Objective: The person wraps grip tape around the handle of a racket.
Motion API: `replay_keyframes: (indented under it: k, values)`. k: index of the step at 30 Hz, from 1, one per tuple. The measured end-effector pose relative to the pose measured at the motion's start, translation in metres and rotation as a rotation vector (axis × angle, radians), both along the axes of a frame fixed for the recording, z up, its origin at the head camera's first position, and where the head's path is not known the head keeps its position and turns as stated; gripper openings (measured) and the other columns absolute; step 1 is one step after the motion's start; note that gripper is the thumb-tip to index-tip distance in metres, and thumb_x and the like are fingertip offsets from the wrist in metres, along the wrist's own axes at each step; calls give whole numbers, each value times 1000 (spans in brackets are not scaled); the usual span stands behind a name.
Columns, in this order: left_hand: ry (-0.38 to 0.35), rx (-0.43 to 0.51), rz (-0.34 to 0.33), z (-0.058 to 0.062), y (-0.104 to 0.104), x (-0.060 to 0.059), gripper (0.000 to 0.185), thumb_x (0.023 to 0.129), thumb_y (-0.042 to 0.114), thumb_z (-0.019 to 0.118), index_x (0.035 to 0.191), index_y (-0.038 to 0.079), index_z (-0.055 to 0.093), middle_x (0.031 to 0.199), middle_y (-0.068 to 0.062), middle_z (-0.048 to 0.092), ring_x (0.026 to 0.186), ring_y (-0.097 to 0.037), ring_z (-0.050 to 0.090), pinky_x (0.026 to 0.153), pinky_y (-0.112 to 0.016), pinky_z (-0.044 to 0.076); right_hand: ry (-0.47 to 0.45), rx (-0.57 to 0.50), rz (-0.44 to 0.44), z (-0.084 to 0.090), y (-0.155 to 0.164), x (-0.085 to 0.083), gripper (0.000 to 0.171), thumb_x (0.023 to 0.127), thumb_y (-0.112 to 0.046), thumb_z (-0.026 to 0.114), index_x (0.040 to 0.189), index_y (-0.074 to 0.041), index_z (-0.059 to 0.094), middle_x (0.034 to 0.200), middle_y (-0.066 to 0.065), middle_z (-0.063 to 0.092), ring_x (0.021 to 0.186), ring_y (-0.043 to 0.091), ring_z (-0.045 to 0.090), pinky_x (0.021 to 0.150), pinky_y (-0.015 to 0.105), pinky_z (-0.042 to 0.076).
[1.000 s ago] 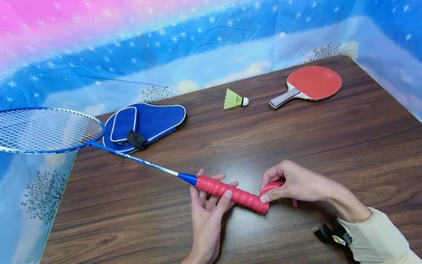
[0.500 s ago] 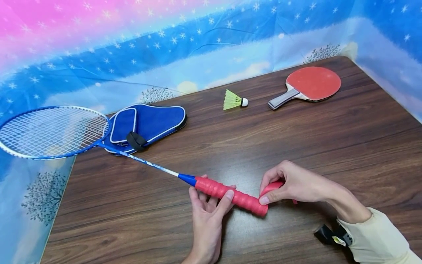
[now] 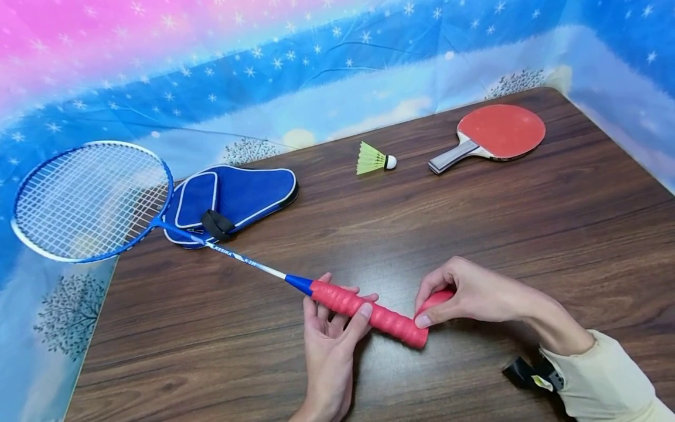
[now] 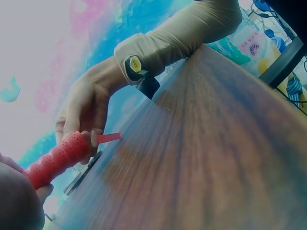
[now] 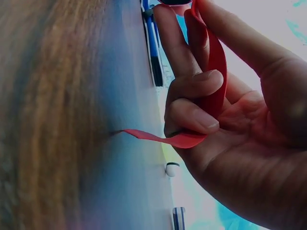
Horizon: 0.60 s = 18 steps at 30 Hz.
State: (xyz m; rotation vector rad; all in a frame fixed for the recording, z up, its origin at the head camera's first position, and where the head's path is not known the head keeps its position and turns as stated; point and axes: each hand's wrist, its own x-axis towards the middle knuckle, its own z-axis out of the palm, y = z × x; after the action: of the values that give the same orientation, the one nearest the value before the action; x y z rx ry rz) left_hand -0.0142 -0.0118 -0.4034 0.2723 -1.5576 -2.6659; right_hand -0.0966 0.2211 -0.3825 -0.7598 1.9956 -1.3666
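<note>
Both hands on racket handle, seemingly taping.

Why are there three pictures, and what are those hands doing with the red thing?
All three pictures show one moment. The big one comes from a camera on the person's head, looking down at a brown table. The other two come from small cameras strapped to each wrist, so they look sideways and very close.

The left hand holds the red handle of a blue badminton racket. The right hand pinches a red tape strip at the handle's end; the right wrist picture shows the strip running between its fingers.

Also on the table lie a blue racket cover, a yellow-green shuttlecock and a red table tennis paddle.
</note>
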Motion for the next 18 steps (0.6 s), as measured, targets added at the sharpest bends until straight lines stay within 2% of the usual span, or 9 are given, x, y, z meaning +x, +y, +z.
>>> replay_keyframes:
  k: [5,9,14,18]
  values:
    - [29,-7,8,-1,1,0,67,88,-2,71,137,4,27,131,-28,47,109,-45,61,87,-48,53,13,-7,25,1,2,0,11,85,-29,78,88,-19,75,73,-5,65,64,3,46,54,19,40]
    - [63,2,-11,0,0,0,58,90,-3,68,129,3,27,132,-30,46,109,-46,60,88,-50,53,21,-7,39,1,1,0,10,86,-30,77,88,-21,75,73,-5,65,63,4,46,54,19,40]
    - [99,20,-37,-2,0,-1,61,89,-7,66,131,2,22,136,-34,39,109,-48,59,91,-49,51,11,-17,39,-1,-1,1,10,86,-27,78,87,-18,74,71,-7,62,62,3,45,52,19,39]
    - [72,11,-22,-3,1,-1,62,89,-5,68,131,3,25,130,-35,40,107,-47,60,91,-49,52,-6,-29,42,-1,-2,2,11,85,-25,79,86,-15,73,69,-7,60,60,3,43,50,19,37]
